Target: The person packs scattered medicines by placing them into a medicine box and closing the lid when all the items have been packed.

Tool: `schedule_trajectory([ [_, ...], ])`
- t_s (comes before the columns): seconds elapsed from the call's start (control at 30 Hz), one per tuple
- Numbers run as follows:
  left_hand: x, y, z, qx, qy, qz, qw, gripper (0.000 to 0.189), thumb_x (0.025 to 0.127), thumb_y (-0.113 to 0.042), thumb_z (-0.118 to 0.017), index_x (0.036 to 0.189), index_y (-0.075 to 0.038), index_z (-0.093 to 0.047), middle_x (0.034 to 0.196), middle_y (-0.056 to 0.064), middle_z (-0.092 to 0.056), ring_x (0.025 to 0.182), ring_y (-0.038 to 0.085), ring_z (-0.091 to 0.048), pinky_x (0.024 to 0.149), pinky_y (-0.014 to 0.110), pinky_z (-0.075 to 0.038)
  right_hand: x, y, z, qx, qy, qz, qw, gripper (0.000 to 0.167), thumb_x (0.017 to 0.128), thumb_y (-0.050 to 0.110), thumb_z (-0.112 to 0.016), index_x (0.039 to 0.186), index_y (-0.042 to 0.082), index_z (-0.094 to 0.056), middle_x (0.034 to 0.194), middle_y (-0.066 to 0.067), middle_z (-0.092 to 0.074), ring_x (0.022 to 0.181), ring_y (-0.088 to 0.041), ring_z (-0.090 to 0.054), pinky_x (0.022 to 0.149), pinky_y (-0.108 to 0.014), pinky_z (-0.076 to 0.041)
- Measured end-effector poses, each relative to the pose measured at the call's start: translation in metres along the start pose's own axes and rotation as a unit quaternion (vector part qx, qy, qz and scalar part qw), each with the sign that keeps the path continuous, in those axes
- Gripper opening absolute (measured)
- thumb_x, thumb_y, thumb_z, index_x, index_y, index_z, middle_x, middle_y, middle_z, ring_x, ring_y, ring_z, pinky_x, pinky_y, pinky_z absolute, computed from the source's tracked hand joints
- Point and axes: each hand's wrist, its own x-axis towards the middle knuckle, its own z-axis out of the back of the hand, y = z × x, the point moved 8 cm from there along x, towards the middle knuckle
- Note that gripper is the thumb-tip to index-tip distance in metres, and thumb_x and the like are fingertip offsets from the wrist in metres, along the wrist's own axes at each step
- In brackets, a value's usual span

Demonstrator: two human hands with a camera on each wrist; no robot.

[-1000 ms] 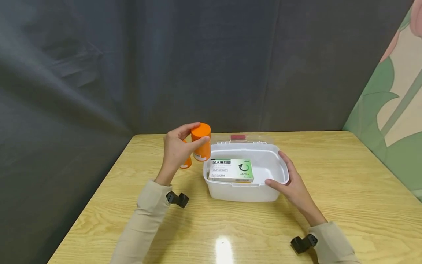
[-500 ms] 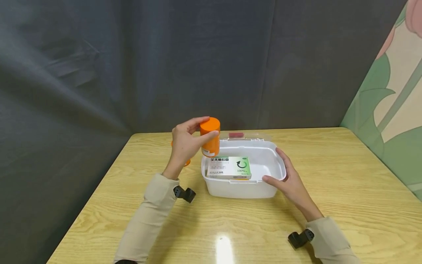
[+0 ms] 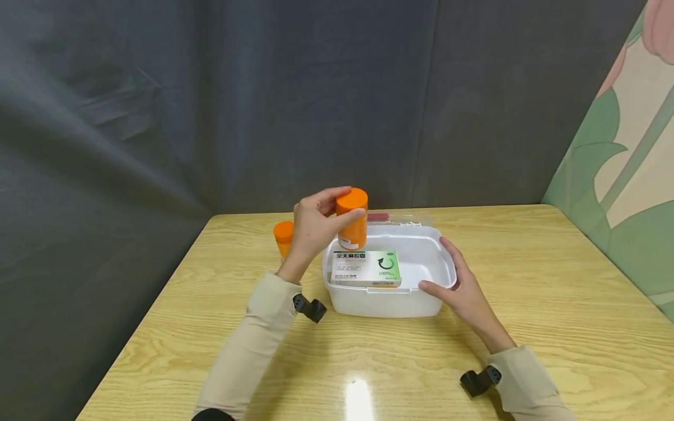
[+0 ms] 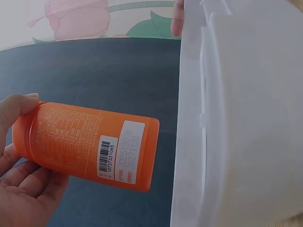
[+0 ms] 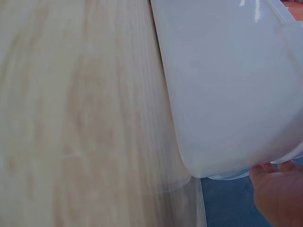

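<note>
My left hand holds an orange pill bottle upright between thumb and fingers, over the left back part of a white plastic storage box. In the left wrist view the bottle shows a white barcode label near its base. Inside the box, at the left, lies a green and white medicine carton with something yellow under its front edge. My right hand grips the box's right end, thumb over the front rim and fingers around the right side. In the right wrist view its fingers touch the box wall.
A second orange bottle stands on the wooden table left of the box, partly behind my left hand. The box's clear lid with a red latch hangs open at the back. A dark curtain rises behind the table.
My left hand has carried the pill bottle rightward, from beside the box to over it. The second bottle's top has come into view behind the wrist. My right hand stays at the box.
</note>
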Motion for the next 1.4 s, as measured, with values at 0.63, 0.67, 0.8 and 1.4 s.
schedule_trajectory([
  [0.63, 0.005, -0.002, -0.047, 0.03, 0.063, 0.022, 0.9974, 0.046, 0.081, -0.02, -0.081, 0.122, -0.004, -0.067, 0.116, 0.005, -0.067, 0.1, 0.012, -0.066, 0.083, 0.022, -0.052, -0.001, -0.005, 0.004, 0.001, 0.001, 0.0, 1.0, 0.092, 0.088, 0.006, -0.071, 0.156, 0.016, -0.012, 0.144, -0.023, -0.034, 0.119, -0.04, -0.041, 0.089, -0.02, -0.046],
  [0.67, 0.006, -0.003, -0.049, 0.031, 0.065, 0.022, 0.9972, 0.046, 0.08, -0.02, -0.081, 0.121, -0.004, -0.067, 0.115, 0.005, -0.067, 0.1, 0.012, -0.066, 0.083, 0.022, -0.052, -0.001, -0.005, 0.004, 0.002, 0.001, 0.0, 1.0, 0.091, 0.088, 0.006, -0.071, 0.156, 0.017, -0.012, 0.143, -0.023, -0.034, 0.119, -0.04, -0.041, 0.089, -0.02, -0.046],
  [0.8, 0.008, -0.006, -0.059, 0.033, 0.072, 0.018, 0.9967, 0.044, 0.08, -0.019, -0.082, 0.119, -0.005, -0.068, 0.113, 0.004, -0.067, 0.098, 0.011, -0.066, 0.081, 0.021, -0.052, 0.0, -0.006, 0.004, 0.001, 0.001, 0.0, 1.0, 0.091, 0.088, 0.007, -0.071, 0.156, 0.017, -0.012, 0.144, -0.022, -0.034, 0.12, -0.04, -0.041, 0.089, -0.019, -0.046],
  [1.4, 0.01, -0.011, -0.09, 0.043, 0.119, 0.007, 0.9919, 0.043, 0.08, -0.019, -0.081, 0.118, -0.005, -0.067, 0.112, 0.006, -0.066, 0.095, 0.011, -0.065, 0.079, 0.018, -0.052, 0.003, -0.007, 0.0, -0.004, 0.006, -0.014, 0.9999, 0.091, 0.089, 0.011, -0.071, 0.157, 0.018, -0.011, 0.15, -0.02, -0.028, 0.125, -0.04, -0.039, 0.09, -0.02, -0.044],
])
